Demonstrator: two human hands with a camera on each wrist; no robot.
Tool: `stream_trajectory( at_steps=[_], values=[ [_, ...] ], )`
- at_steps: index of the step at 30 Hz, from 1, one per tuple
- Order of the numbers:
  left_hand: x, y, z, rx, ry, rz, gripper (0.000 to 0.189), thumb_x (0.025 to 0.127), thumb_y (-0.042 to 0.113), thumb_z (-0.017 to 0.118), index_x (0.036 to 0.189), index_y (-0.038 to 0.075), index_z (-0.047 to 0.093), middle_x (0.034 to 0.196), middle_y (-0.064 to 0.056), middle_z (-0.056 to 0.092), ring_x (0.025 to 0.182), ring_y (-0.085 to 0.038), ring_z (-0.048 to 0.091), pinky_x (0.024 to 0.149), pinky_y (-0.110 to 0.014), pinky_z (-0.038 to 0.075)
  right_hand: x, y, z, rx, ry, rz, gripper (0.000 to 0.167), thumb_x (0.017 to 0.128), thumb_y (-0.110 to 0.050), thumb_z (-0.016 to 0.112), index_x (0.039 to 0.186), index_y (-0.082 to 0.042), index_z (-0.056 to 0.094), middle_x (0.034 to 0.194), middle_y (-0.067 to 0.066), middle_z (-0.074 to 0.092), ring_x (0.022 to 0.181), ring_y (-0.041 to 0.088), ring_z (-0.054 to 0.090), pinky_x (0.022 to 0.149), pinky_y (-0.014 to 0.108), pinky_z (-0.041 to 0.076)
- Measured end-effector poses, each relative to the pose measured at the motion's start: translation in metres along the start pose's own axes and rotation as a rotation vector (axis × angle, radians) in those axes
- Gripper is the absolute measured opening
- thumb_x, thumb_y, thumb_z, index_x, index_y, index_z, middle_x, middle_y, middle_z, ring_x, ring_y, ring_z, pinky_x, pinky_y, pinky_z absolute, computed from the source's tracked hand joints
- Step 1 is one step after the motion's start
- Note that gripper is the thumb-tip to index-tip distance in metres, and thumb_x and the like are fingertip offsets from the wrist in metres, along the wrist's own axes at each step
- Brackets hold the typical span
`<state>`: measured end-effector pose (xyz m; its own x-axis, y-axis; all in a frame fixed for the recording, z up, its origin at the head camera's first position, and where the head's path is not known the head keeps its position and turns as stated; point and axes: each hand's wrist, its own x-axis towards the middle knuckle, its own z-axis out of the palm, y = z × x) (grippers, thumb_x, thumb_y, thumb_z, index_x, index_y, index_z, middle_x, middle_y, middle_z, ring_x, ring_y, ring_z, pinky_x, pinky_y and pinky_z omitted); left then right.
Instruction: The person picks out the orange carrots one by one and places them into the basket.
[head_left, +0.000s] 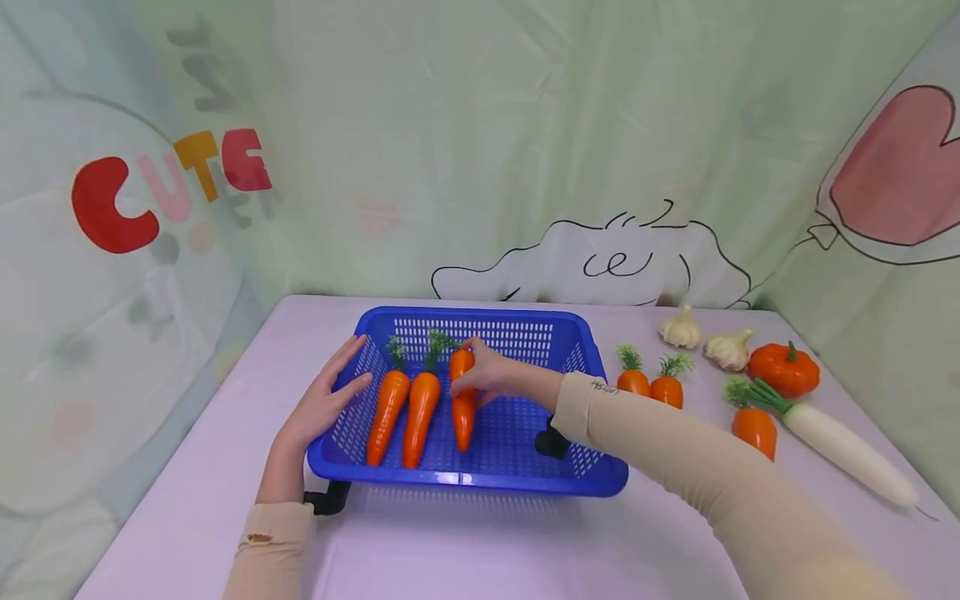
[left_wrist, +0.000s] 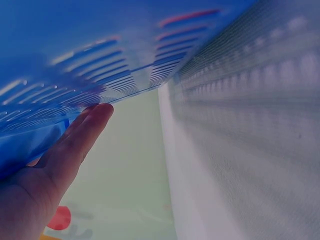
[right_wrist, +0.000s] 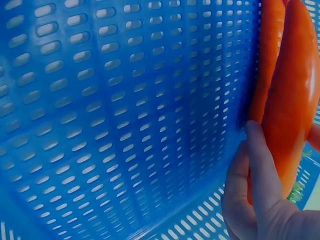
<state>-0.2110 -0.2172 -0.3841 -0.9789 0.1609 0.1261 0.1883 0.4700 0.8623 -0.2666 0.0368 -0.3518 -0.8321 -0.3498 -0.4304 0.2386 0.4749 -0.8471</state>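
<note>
My right hand (head_left: 487,372) grips an orange carrot (head_left: 465,423) near its leafy top, inside a blue perforated plastic basket (head_left: 517,314). In the right wrist view the fingers lie along the carrot (right_wrist: 294,95), above the basket floor (right_wrist: 115,115). Two more carrots, one at the left (head_left: 387,412) and one beside it (head_left: 422,417), lie side by side in the basket's left part. My left hand (head_left: 315,408) rests against the basket's left side, its thumb over the rim. In the left wrist view its straight fingers (left_wrist: 85,137) touch the slotted outer wall.
Right of the basket lie several carrots (head_left: 754,429), two garlic bulbs (head_left: 680,328), a small orange pumpkin (head_left: 784,370) and a white radish (head_left: 847,450). A printed curtain (head_left: 480,167) hangs behind the white table (head_left: 225,433).
</note>
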Motion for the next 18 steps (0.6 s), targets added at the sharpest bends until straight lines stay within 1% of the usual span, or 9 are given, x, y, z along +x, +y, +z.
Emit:
stream_trajectory(
  at_steps=[3, 8, 13, 18],
  values=[
    [-0.001, 0.0, 0.001, 0.0, -0.005, -0.006, 0.06, 0.092, 0.037, 0.051, 0.145, 0.03, 0.025, 0.153, -0.002, 0.011, 0.138, -0.03, 0.011, 0.102, -0.065, 0.014, 0.004, 0.002, 0.005, -0.016, -0.005, 0.038, 0.076, 0.074, 0.005, 0.067, 0.135, -0.01, 0.024, 0.119, 0.023, 0.041, 0.104, 0.04, 0.052, 0.075, 0.052, 0.051],
    [-0.002, -0.002, 0.002, -0.002, -0.014, -0.004, 0.06, 0.092, 0.035, 0.052, 0.145, 0.028, 0.025, 0.153, -0.003, 0.011, 0.138, -0.03, 0.01, 0.102, -0.064, 0.013, 0.009, 0.003, 0.012, -0.022, -0.006, 0.087, 0.079, 0.072, 0.01, 0.067, 0.135, -0.01, 0.024, 0.119, 0.023, 0.039, 0.105, 0.041, 0.051, 0.073, 0.052, 0.052],
    [-0.001, 0.0, -0.001, 0.013, -0.006, -0.005, 0.06, 0.092, 0.035, 0.051, 0.146, 0.028, 0.024, 0.153, -0.002, 0.011, 0.138, -0.03, 0.011, 0.102, -0.064, 0.013, 0.013, -0.001, 0.019, -0.001, -0.026, 0.107, 0.082, 0.071, 0.015, 0.064, 0.137, -0.009, 0.022, 0.125, 0.025, 0.035, 0.108, 0.044, 0.048, 0.075, 0.055, 0.05],
    [0.001, 0.002, -0.003, 0.012, -0.01, -0.018, 0.06, 0.092, 0.036, 0.051, 0.145, 0.03, 0.024, 0.153, 0.0, 0.011, 0.138, -0.029, 0.01, 0.102, -0.064, 0.014, 0.013, -0.005, 0.02, 0.006, -0.052, 0.114, 0.083, 0.074, 0.014, 0.062, 0.14, -0.008, 0.017, 0.132, 0.025, 0.031, 0.107, 0.044, 0.051, 0.079, 0.049, 0.051]
  ],
)
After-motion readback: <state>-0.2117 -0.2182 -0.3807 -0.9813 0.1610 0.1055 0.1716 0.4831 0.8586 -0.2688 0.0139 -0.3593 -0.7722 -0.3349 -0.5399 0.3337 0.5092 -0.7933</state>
